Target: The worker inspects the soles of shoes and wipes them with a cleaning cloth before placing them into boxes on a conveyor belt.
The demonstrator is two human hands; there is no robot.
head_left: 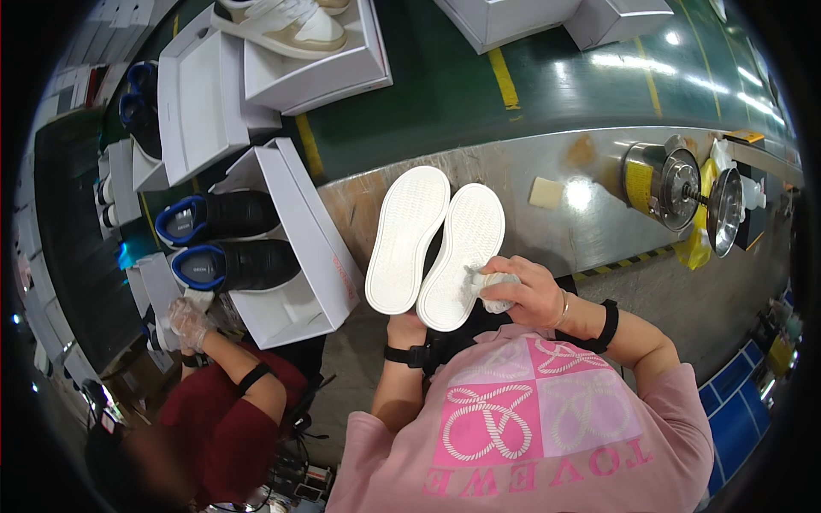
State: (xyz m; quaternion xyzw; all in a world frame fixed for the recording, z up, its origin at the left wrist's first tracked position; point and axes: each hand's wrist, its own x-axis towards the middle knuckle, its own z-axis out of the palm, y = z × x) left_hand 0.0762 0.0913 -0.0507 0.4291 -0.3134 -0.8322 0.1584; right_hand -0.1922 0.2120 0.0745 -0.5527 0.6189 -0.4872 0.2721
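Observation:
A pair of shoes is held up with white soles toward me, a left sole (407,239) and a right sole (466,248) side by side. My left hand (407,324) grips them from beneath at the near end, its fingers mostly hidden behind the soles. With bent fingers, my right hand (534,295) closes on a crumpled white cloth (498,292). That cloth presses against the right sole near its lower right edge.
A metal workbench (547,231) carries a pale square pad (546,192) and a metal canister (663,184) with a yellow label. To the left, an open white box (295,231) contains black shoes (239,265). A co-worker's gloved hand (190,323) is beside them. Beige-white shoes (295,30) lie in another box.

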